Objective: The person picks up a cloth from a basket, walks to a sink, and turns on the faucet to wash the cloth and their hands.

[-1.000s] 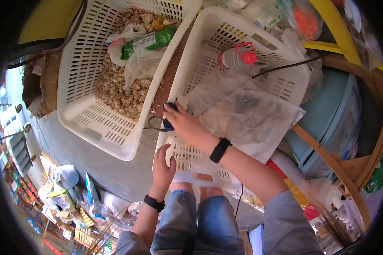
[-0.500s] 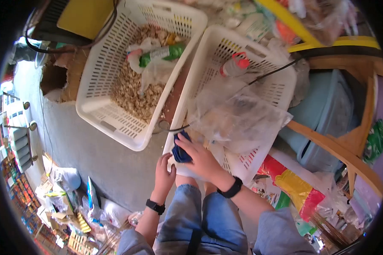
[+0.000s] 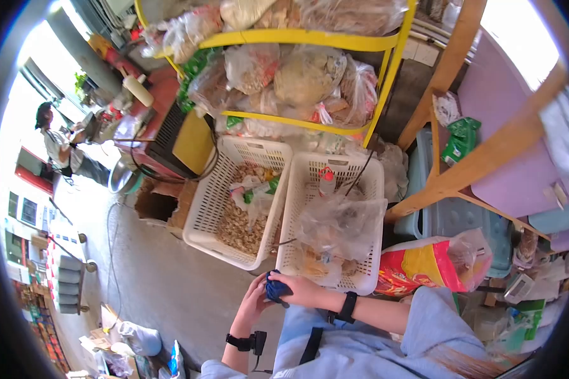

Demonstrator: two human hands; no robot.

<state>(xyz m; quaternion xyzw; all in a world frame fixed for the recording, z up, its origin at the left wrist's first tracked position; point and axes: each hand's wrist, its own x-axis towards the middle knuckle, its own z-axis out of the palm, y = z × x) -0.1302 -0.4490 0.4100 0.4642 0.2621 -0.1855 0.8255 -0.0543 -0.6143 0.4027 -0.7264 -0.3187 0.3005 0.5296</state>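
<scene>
A crumpled dark blue cloth bundle (image 3: 275,288) is between my two hands, in front of my lap. My right hand (image 3: 302,290) is closed around its right side. Against its left side are the fingers of my left hand (image 3: 253,299), bent in to grip it. Just beyond my hands stands a white slotted basket (image 3: 378,208) holding a clear plastic bag (image 3: 331,218) and a bottle with a red cap (image 3: 326,182). Left of it, another white basket (image 3: 199,221) contains pale brown flakes (image 3: 240,237) and some wrappers.
A yellow-framed rack (image 3: 297,38) full of bagged goods stands behind the baskets. On the right are a red and yellow sack (image 3: 417,262), a wooden frame (image 3: 436,189) and blue-grey bins (image 3: 470,227). A torn cardboard box (image 3: 182,202) stands left. Another person (image 3: 66,145) is far left.
My head view has tilted up, showing the rack and another person. My left hand, earlier apart from the cloth bundle, now meets it. Both hands have drawn back from the basket's edge.
</scene>
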